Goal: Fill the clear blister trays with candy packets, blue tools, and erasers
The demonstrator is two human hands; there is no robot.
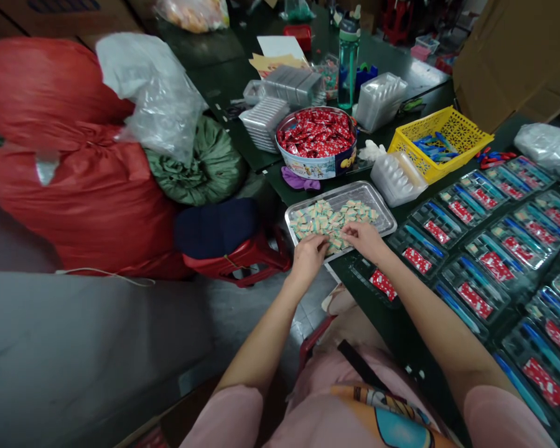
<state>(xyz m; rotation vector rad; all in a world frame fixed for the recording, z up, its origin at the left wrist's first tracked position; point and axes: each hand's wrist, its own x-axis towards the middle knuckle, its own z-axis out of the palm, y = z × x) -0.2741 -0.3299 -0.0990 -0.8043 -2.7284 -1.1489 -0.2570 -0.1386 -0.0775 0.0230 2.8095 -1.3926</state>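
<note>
A shallow silver metal tray (381, 208) at the table edge holds many small beige-and-teal pieces (324, 218), too small to name. Over its near left part is my left hand (312, 252), fingertips pinched together among the pieces. My right hand (363, 239) reaches over the near edge, its fingers also closed down at the pieces. What either pinch holds is hidden. To the right of the tray, rows of clear plastic blister trays (483, 252) contain blue pens and red patterned packets.
Behind the tray stand a round tin (308, 167) of red packets, stacked clear trays (396, 177), a yellow basket (466, 146) with blue items and a green bottle (348, 68). Left are a red stool (242, 264) and large red sacks (74, 199).
</note>
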